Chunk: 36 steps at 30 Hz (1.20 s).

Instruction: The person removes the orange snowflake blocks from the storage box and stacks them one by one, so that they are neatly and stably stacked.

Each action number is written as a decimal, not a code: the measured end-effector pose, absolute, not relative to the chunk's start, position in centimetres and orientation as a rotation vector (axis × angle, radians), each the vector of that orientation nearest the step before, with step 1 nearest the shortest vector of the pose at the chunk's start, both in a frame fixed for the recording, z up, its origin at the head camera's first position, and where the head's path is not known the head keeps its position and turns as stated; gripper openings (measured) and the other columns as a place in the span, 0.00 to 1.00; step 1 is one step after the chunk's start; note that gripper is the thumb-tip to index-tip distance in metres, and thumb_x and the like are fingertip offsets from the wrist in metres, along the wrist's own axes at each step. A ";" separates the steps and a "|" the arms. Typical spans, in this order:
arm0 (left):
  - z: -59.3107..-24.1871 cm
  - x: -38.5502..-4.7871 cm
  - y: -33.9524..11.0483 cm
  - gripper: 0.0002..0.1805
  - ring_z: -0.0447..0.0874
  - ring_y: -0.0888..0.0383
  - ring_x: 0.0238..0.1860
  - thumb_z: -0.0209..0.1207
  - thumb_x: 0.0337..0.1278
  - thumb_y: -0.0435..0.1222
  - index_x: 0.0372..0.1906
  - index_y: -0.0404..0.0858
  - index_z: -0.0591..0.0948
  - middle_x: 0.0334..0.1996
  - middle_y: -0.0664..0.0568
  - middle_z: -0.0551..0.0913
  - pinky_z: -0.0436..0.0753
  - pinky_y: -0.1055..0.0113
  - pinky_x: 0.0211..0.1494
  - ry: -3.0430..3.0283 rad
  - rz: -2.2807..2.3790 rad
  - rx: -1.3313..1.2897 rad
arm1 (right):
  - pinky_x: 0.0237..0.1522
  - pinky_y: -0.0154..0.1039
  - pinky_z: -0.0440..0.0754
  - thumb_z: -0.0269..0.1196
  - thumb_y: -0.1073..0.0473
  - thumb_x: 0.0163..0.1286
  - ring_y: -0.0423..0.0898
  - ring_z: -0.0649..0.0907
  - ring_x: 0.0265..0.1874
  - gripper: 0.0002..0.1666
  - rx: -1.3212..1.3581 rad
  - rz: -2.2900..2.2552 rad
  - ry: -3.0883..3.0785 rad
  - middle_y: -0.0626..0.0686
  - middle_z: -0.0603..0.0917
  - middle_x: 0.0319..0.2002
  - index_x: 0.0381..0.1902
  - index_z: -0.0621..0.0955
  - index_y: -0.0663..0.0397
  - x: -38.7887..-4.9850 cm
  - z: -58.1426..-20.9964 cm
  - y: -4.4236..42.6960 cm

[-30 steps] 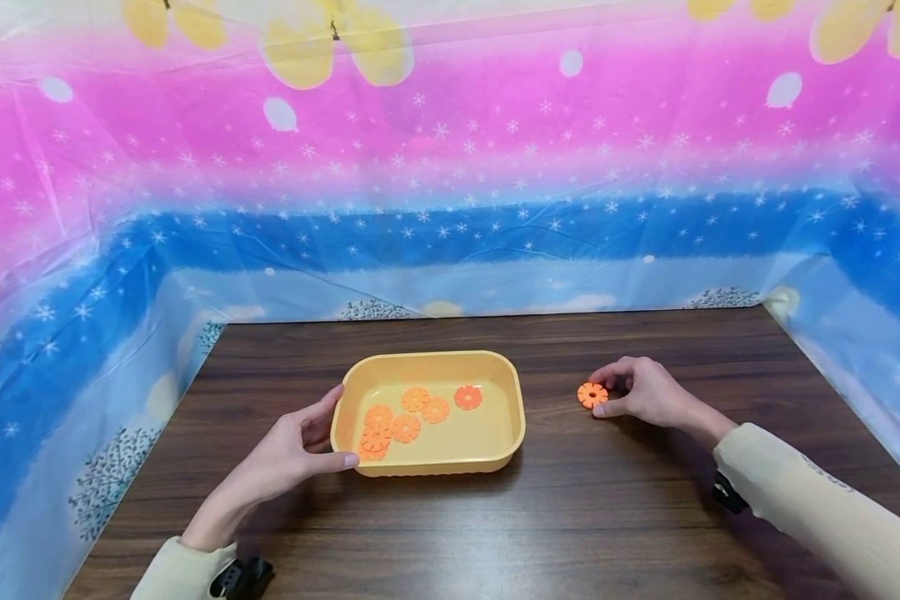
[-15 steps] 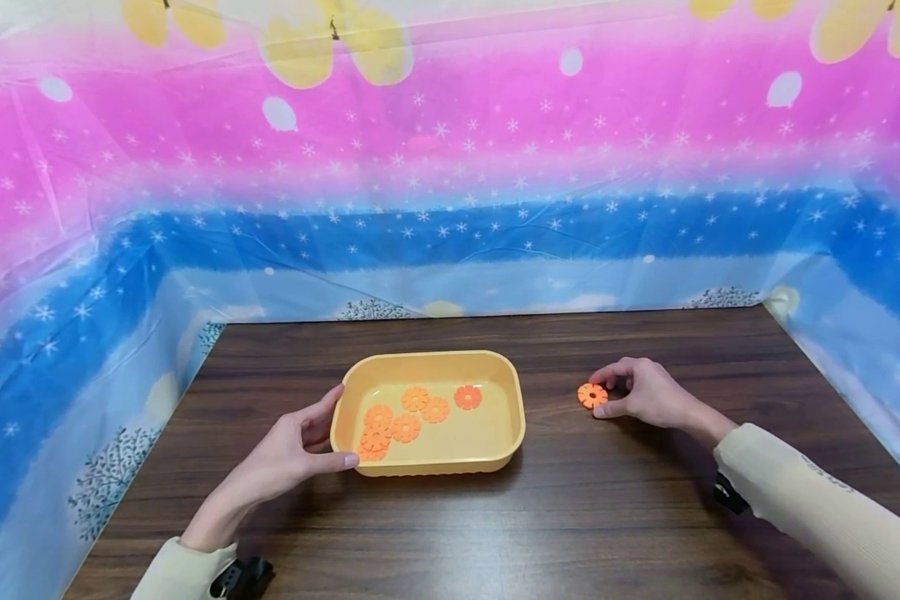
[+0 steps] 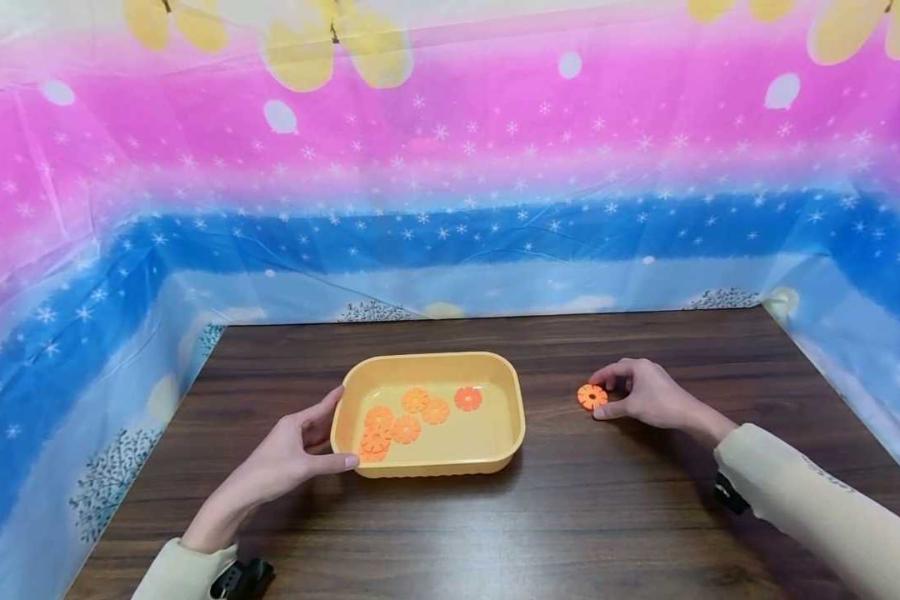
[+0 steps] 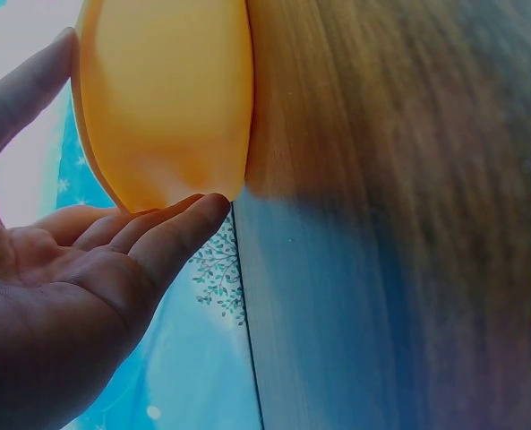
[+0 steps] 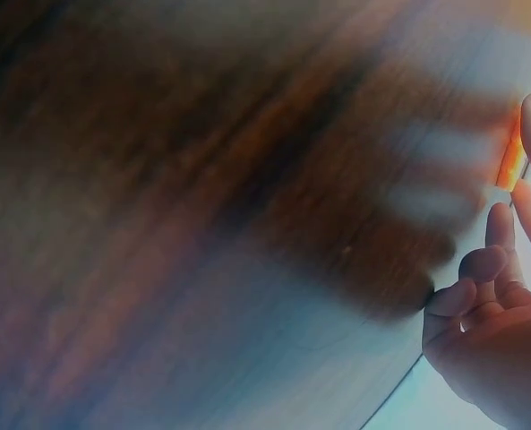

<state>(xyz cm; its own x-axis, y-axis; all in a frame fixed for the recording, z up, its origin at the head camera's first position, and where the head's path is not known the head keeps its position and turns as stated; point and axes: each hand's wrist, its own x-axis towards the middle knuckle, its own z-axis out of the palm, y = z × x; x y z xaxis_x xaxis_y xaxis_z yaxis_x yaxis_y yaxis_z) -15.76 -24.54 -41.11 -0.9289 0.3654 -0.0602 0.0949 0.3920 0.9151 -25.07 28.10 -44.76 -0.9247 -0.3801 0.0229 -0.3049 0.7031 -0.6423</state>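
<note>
My left hand holds the left end of a yellow plastic basin, its thumb at the near corner and its fingers along the far side. In the left wrist view the fingers lie against the outer wall of the basin. Orange flower-shaped notched discs, several of them, lie flat inside, mostly towards the left. To the right of the basin, my right hand pinches another orange notched disc by its edge between thumb and fingers. In the right wrist view that disc shows edge-on at the fingertips.
Both hands and the basin are over a dark wood-grain table. A printed cloth in pink and blue surrounds its back and sides. Dark straps with devices sit at both wrists, below cream sleeves.
</note>
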 end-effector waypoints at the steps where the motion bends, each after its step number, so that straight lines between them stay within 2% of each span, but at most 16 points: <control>1: -41.1 -15.8 -24.6 0.56 0.68 0.37 0.74 0.75 0.59 0.36 0.84 0.34 0.52 0.79 0.33 0.59 0.83 0.59 0.63 2.398 1.555 0.407 | 0.37 0.40 0.71 0.81 0.53 0.58 0.49 0.74 0.36 0.25 -0.563 -1.026 2.795 0.51 0.81 0.39 0.52 0.88 0.52 -25.1 -44.7 28.1; 16: -41.0 -15.7 -24.5 0.55 0.68 0.37 0.74 0.75 0.59 0.35 0.84 0.34 0.52 0.79 0.33 0.58 0.83 0.58 0.63 2.389 1.567 0.404 | 0.37 0.40 0.72 0.81 0.54 0.58 0.49 0.74 0.36 0.25 -0.574 -1.009 2.794 0.52 0.81 0.39 0.53 0.88 0.53 -25.0 -44.3 28.2; 24: -41.1 -15.8 -24.5 0.55 0.67 0.37 0.75 0.74 0.59 0.34 0.84 0.34 0.52 0.80 0.33 0.57 0.83 0.58 0.63 2.389 1.570 0.402 | 0.32 0.39 0.74 0.80 0.56 0.59 0.49 0.74 0.33 0.26 -0.603 -1.005 2.801 0.54 0.83 0.43 0.55 0.87 0.54 -24.9 -42.7 27.9; 30: -41.1 -15.7 -24.6 0.55 0.66 0.38 0.75 0.75 0.59 0.35 0.84 0.35 0.52 0.80 0.34 0.58 0.83 0.58 0.64 2.385 1.567 0.389 | 0.29 0.39 0.73 0.79 0.55 0.61 0.49 0.73 0.31 0.26 -0.632 -0.979 2.792 0.55 0.84 0.46 0.56 0.87 0.53 -24.8 -41.2 26.3; 36: -41.1 -15.7 -24.6 0.56 0.66 0.37 0.75 0.75 0.59 0.35 0.84 0.34 0.52 0.80 0.33 0.57 0.82 0.58 0.64 2.393 1.565 0.395 | 0.25 0.38 0.71 0.79 0.56 0.61 0.49 0.71 0.26 0.24 -0.706 -0.992 2.770 0.56 0.83 0.44 0.55 0.88 0.50 -24.3 -39.9 23.5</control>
